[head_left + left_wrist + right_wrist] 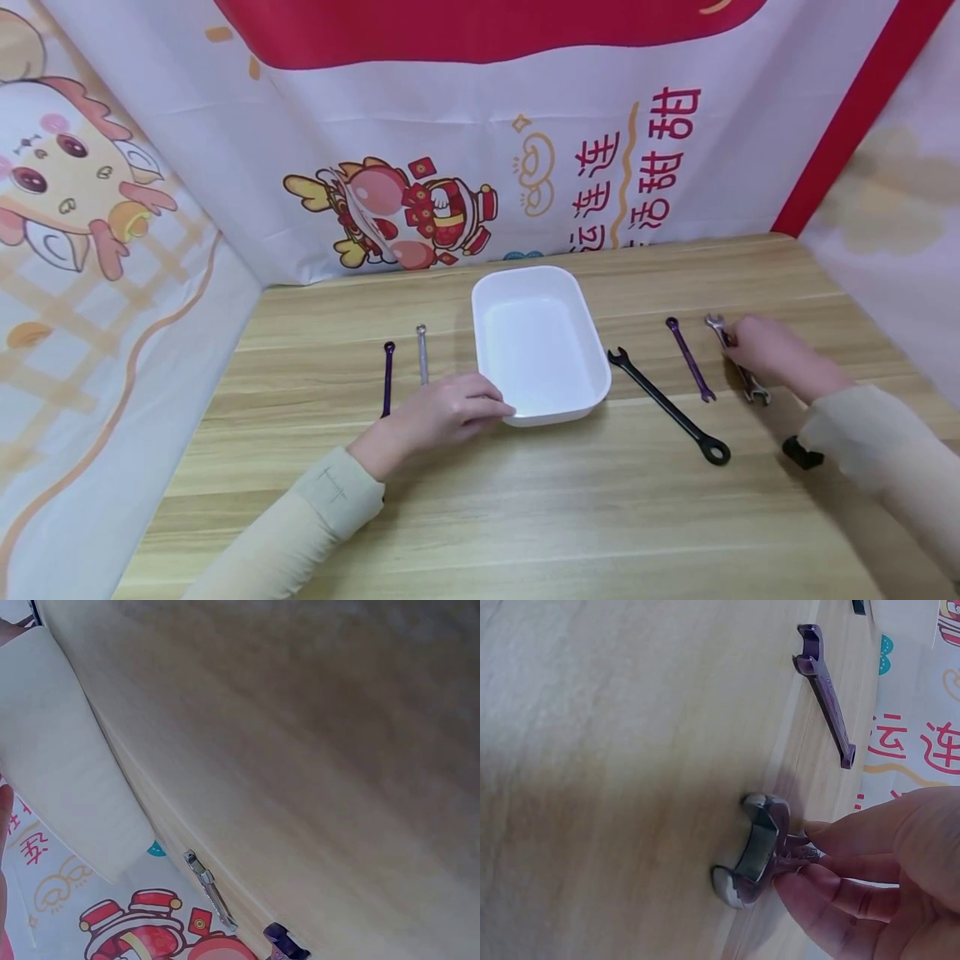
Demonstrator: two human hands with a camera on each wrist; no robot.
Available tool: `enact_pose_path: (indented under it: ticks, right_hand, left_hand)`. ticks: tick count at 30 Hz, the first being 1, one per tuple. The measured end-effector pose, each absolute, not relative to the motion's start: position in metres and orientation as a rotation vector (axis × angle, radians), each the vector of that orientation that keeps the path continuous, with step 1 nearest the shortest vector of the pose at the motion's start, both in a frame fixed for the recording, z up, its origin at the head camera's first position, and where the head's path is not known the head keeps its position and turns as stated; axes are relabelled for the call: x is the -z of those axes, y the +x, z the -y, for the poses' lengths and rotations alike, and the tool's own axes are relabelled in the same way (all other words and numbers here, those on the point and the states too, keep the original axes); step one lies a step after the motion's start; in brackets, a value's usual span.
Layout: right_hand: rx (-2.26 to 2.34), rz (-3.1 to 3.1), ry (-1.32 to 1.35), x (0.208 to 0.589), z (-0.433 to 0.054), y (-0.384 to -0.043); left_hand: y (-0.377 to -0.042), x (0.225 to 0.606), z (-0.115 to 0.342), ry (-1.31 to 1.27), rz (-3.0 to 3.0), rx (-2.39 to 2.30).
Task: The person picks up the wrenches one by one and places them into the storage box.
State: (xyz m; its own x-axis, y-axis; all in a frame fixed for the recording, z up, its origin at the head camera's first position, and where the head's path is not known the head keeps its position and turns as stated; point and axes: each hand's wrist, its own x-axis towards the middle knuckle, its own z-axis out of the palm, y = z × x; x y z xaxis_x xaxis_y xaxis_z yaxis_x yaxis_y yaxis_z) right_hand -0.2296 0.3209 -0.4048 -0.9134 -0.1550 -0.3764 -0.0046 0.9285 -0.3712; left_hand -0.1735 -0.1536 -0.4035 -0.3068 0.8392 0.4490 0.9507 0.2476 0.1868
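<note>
At the right of the table, my right hand (768, 352) pinches a silver double open-end wrench (757, 390) between thumb and fingers. In the right wrist view, one wide jaw of this wrench (754, 851) faces the camera, and the fingers cover its middle. My left hand (448, 408) holds the near left corner of a white rectangular tray (536, 350), fingertips at the rim. Nothing lies inside the tray. Only a few fingers show at the edge of the left wrist view, beside the tray's wall (67, 750).
Right of the tray lie a large black combination wrench (667, 404) and a small purple wrench (690, 358). To the left are another purple wrench (387, 379) and a slim silver wrench (423, 354), both partly behind the left hand. Printed cloth (420, 108) borders the wooden table (525, 517).
</note>
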Motion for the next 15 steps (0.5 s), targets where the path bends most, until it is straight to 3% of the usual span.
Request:
enact_pose_path:
  ticks: [15]
  right_hand:
    - [0.597,-2.686,-0.122,0.398,-0.324,-0.251]
  left_hand:
    - [-0.173,0.399,0.154,-1.627,2.31,0.66]
